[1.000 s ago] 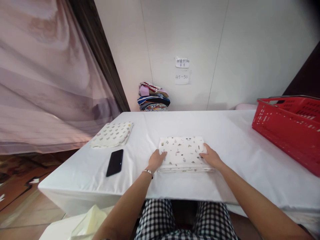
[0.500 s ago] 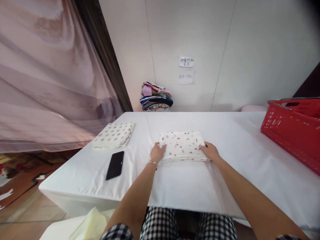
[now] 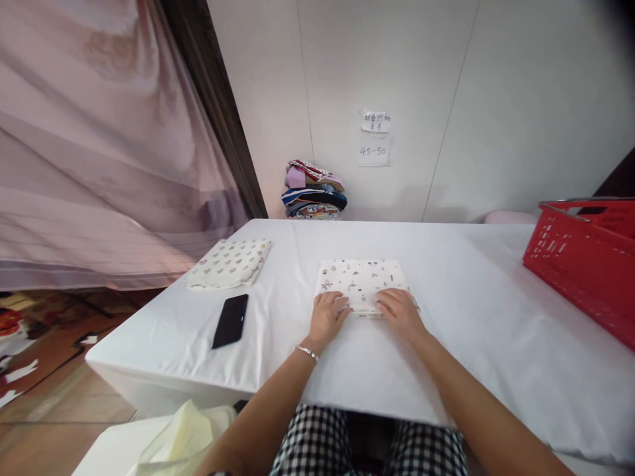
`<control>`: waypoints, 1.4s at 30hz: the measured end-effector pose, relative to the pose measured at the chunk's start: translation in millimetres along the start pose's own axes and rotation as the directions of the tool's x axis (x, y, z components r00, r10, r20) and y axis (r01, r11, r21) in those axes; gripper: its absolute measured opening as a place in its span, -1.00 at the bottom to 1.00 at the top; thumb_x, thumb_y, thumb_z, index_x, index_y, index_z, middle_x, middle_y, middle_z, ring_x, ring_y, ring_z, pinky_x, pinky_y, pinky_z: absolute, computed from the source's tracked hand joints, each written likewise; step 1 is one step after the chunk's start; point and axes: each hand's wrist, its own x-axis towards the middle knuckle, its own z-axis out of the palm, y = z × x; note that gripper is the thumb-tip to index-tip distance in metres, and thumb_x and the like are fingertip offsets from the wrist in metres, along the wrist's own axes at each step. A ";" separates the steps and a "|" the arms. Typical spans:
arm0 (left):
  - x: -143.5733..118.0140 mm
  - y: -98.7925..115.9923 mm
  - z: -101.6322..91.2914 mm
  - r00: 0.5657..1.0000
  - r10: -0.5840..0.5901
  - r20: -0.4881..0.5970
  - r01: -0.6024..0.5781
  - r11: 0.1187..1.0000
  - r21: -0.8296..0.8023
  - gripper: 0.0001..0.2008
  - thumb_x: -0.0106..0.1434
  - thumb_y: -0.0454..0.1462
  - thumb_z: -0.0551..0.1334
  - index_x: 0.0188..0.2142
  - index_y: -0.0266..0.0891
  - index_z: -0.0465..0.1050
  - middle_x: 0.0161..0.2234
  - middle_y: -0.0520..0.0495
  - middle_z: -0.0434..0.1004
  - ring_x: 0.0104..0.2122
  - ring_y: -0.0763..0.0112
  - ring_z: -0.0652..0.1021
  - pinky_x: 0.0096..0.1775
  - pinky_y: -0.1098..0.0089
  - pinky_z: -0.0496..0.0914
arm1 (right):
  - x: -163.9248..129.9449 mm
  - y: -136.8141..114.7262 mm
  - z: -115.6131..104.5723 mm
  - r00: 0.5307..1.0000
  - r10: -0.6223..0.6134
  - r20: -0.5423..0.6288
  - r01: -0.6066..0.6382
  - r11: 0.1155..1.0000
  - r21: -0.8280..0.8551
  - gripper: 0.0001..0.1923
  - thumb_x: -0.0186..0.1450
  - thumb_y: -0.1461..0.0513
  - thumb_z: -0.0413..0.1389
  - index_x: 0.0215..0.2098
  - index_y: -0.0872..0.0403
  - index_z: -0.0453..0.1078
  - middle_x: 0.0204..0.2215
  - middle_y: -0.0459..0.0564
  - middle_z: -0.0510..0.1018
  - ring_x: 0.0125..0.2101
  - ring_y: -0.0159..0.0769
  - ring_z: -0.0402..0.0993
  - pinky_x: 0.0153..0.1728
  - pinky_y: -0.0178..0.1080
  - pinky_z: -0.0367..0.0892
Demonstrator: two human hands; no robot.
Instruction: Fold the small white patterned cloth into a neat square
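A white cloth [image 3: 364, 276] with small scattered prints lies folded into a rectangle on the table in front of me. Along its near left edge, my left hand [image 3: 328, 317] has its fingers on top and its thumb at the front fold. My right hand [image 3: 401, 312] takes hold of the near right edge the same way, fingers over the top. Both hands are partly closed on the layers. Whether the thumbs reach under the cloth is hidden. A bracelet [image 3: 307, 352] circles my left wrist.
Left on the white table [image 3: 461, 284] lie another folded printed cloth [image 3: 231, 263] and a black phone [image 3: 231, 320]. A red basket [image 3: 580, 258] stands at the right. Behind the table's far edge is a stack of folded fabrics [image 3: 315, 192] by the wall.
Both hands have moved from the folded cloth's left and right sides inward to its near edge, closer together. The cloth stays in place. The view has shifted slightly.
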 end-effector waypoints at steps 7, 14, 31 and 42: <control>-2.6 4.8 6.4 0.997 0.017 0.079 -0.017 1.000 0.004 -0.79 0.29 -0.20 0.13 -0.15 -0.15 0.48 -0.21 -0.09 0.48 -0.17 0.28 0.40 -0.13 0.21 0.27 | -3.5 -4.7 18.8 0.993 -0.065 0.094 0.065 0.998 -0.001 -0.76 0.33 0.20 -0.03 -0.13 -0.01 0.44 -0.18 0.04 0.50 -0.18 -0.17 0.37 -0.17 -0.11 0.27; 0.5 8.6 8.9 0.999 -0.002 0.043 0.000 0.999 0.044 -0.80 0.31 -0.23 0.09 -0.24 -0.18 0.49 -0.29 -0.08 0.48 -0.24 0.30 0.41 -0.19 0.25 0.27 | -4.8 -1.3 18.4 0.997 -0.045 0.063 0.043 0.998 0.046 -0.76 0.33 0.25 -0.04 -0.23 0.02 0.48 -0.28 0.03 0.50 -0.25 -0.19 0.36 -0.21 -0.13 0.27; -7.8 4.4 0.7 0.998 -0.044 -0.045 0.046 0.997 0.059 -0.68 0.03 -0.53 0.07 -0.30 -0.18 0.44 -0.30 -0.07 0.48 -0.22 0.28 0.42 -0.20 0.25 0.30 | -12.5 14.1 -11.9 0.987 0.148 0.059 -0.150 0.988 0.044 -0.61 0.34 0.12 -0.10 -0.52 0.01 0.44 -0.48 -0.03 0.48 -0.40 -0.27 0.36 -0.33 -0.22 0.23; -9.7 3.0 -1.6 0.994 -0.088 -0.057 0.090 0.996 0.029 -0.74 0.04 -0.48 0.08 -0.34 -0.19 0.45 -0.32 -0.06 0.48 -0.24 0.27 0.43 -0.21 0.24 0.29 | -24.6 27.1 -6.0 0.962 0.246 -0.119 -0.254 0.965 -0.063 -0.68 0.30 0.12 -0.05 -0.50 0.05 0.41 -0.38 0.01 0.46 -0.30 -0.23 0.31 -0.20 -0.18 0.20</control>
